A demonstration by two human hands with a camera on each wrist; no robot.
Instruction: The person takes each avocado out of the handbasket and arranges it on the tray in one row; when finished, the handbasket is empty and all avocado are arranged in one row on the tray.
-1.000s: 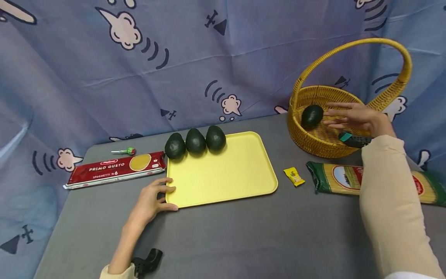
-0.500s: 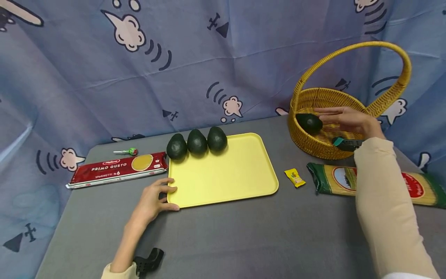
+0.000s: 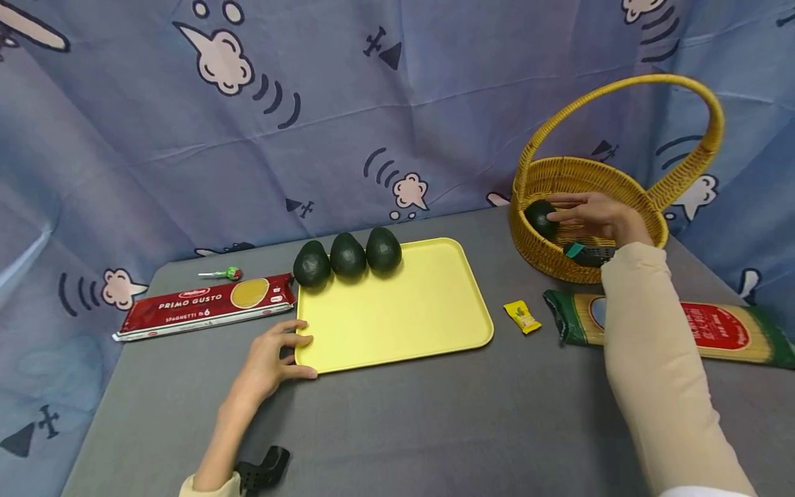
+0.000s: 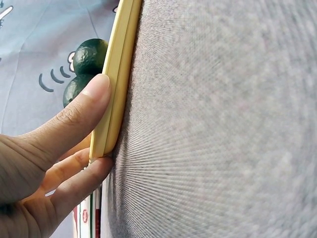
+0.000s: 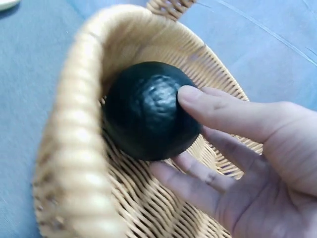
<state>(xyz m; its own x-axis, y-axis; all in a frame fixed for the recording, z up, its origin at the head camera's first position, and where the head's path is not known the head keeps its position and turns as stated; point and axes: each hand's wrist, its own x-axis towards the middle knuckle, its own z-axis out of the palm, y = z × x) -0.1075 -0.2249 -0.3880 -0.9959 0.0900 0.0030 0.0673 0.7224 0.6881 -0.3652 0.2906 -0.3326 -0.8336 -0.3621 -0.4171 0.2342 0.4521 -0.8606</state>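
Note:
In the wicker basket [image 3: 559, 268], my right hand [image 3: 593, 215] holds a dark green avocado [image 3: 539, 218] against the left wall. The right wrist view shows my thumb on top of this avocado [image 5: 148, 111] and other fingers under it. At the left, my left hand [image 3: 270, 355] grips the near-left corner of the yellow tray [image 3: 397, 310]. My left thumb [image 4: 96, 89] lies on the tray's rim [image 4: 116, 84] in the left wrist view, with fingers at the corner. Along the tray's far-left edge stand three more avocados [image 3: 348, 255] in a row.
A red spaghetti pack [image 3: 208, 306] lies left of the tray, with a lollipop [image 3: 226, 273] behind it. Right of the tray is a small yellow wrapped candy [image 3: 522, 316]. A green-ended spaghetti pack [image 3: 720, 331] lies before the basket, partly under my right forearm.
My right hand has moved left inside the basket, from apart from the avocado to holding it. The avocado has tipped and shifted left. My left hand stays at the tray corner.

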